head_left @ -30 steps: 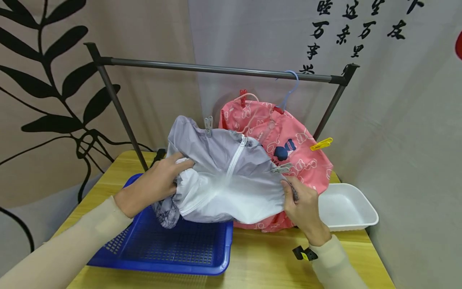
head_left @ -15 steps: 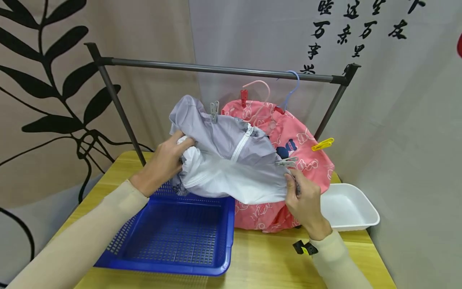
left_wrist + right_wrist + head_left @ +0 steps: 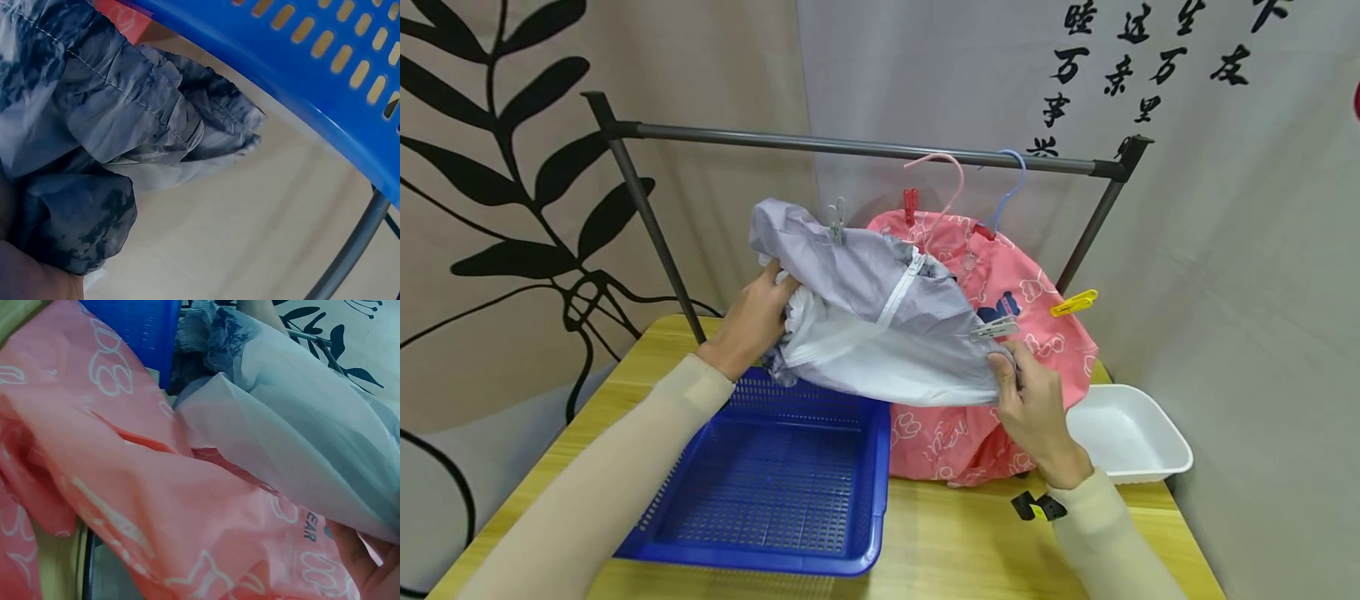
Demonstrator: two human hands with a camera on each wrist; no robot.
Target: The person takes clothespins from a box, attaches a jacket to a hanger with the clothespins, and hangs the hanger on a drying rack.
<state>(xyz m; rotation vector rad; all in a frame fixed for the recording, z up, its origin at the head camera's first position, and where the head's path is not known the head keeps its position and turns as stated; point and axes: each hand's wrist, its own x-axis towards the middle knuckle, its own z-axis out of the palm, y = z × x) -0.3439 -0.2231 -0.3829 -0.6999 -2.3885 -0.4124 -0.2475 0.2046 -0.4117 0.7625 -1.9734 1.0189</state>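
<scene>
A grey-and-white zip jacket [image 3: 865, 317] is held up in front of the rack, over the far part of the blue basket. My left hand [image 3: 748, 321] grips its left side, the fingertips partly hidden in the cloth. My right hand [image 3: 1036, 412] pinches its right edge, thumb in front. One grey clothespin [image 3: 837, 221] is at its left shoulder, another clothespin [image 3: 995, 327] close to my right hand. From its neck rises a pink hanger hook [image 3: 958, 187], whose top overlaps the rail [image 3: 820, 147]. Dark mottled lining [image 3: 112, 100] shows in the left wrist view.
Behind it, a pink bear-print jacket [image 3: 1045, 333] hangs on a blue hanger [image 3: 1017, 187], with a red clothespin [image 3: 911, 204] and a yellow clothespin [image 3: 1073, 302]. A blue basket [image 3: 857, 565] and a white tray [image 3: 1183, 462] stand on the wooden table [image 3: 955, 542].
Both hands have lifted the grey-and-white jacket upward, the left hand rising most. The pink hook has stood up and risen to the rail. More of the basket's inside shows.
</scene>
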